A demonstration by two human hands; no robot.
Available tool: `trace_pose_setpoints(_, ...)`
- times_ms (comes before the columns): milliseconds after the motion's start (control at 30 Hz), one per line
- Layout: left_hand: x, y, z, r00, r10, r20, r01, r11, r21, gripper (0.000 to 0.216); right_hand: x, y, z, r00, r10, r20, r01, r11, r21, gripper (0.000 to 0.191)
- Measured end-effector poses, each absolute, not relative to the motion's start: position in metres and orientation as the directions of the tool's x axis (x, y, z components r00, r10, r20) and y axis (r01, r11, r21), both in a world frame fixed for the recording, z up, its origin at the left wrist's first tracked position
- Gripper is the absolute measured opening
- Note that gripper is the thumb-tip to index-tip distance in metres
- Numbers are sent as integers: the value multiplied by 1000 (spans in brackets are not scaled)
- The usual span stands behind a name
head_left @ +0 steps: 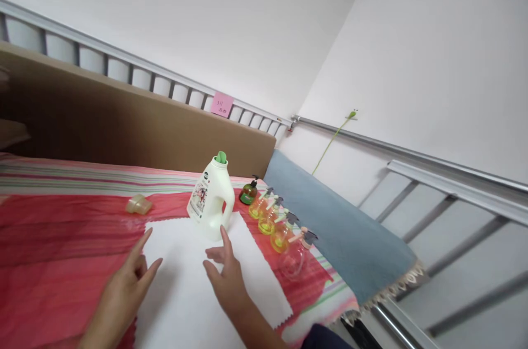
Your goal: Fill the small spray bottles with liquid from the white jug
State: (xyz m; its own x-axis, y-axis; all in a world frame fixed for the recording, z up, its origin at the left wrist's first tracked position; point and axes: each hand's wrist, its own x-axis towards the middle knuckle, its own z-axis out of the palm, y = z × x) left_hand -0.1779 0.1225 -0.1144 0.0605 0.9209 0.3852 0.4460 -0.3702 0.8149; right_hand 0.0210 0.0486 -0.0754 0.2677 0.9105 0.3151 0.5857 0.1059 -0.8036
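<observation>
A bed-like surface fills the corner of a room with plain white walls [206, 8]. It is covered by a striped cloth [103, 176], with a see-through red sheet [74, 239] spread over much of it and a white cloth [190, 283] with zigzag edges lying on top. Along the back stands a long cardboard panel [124, 123], in front of a metal railing [144, 65] that carries a pink note [221, 104]. A blue cloth [330, 222] with a fringe hangs at the right, and a green cord [332, 144] runs down the wall behind it.

The jug [212, 195] stands upright at the far edge of the white cloth. It is pale green, with a looped handle on its right, a picture label on its front and something green in its mouth. A yellowish plastic piece [139, 204] lies to its left on the red sheet; a dark pump bottle [248, 194] and four clear bottles [281, 239] with pump tops line up to its right.

Both the left hand [127, 283] and the right hand [229, 272] are empty, fingers spread loosely above the white cloth. The right index fingertip overlaps the jug's base in view; whether they touch is hard to tell.
</observation>
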Motion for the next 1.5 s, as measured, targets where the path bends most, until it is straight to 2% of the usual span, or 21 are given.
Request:
trace_pose_setpoints(67,-182,123,-110,26,919,393,471,-359,806,77,8,61,-67,228,916,330,591,139,-795,80)
trace_pose_setpoints(133,-185,125,-106,14,913,407,472,-365,803,76,2,71,-61,240,922,303,613,98,-784,84)
trace_pose_setpoints(267,-191,129,-100,30,922,386,471,-353,808,68,7,83,-59,279,928,246,663,0,-749,78)
trace_pose_setpoints(433,-195,125,-89,24,940,342,544,-299,784,70,15,79,-54,250,923,291,747,7,-665,75)
trace_pose_setpoints(567,-197,116,-82,49,936,349,545,-318,776,71,14,71,-47,233,913,335,778,31,-627,73)
trace_pose_setpoints(733,-198,122,-91,102,962,254,585,-265,767,75,20,80,-57,294,935,200,792,-121,-599,79)
trace_pose_setpoints(967,-195,133,-105,120,965,234,597,-258,760,78,31,92,-68,325,932,162,764,-158,-626,83)
trace_pose_setpoints(1233,-194,132,-106,126,959,252,582,-278,765,77,30,86,-77,337,917,213,745,-121,-656,77)
trace_pose_setpoints(1400,-197,130,-107,145,951,275,523,-309,794,76,52,93,-58,367,887,281,693,-59,-719,65)
trace_pose_setpoints(1500,-199,130,-109,155,948,278,442,-318,839,74,79,116,-36,435,849,300,634,-52,-771,65)
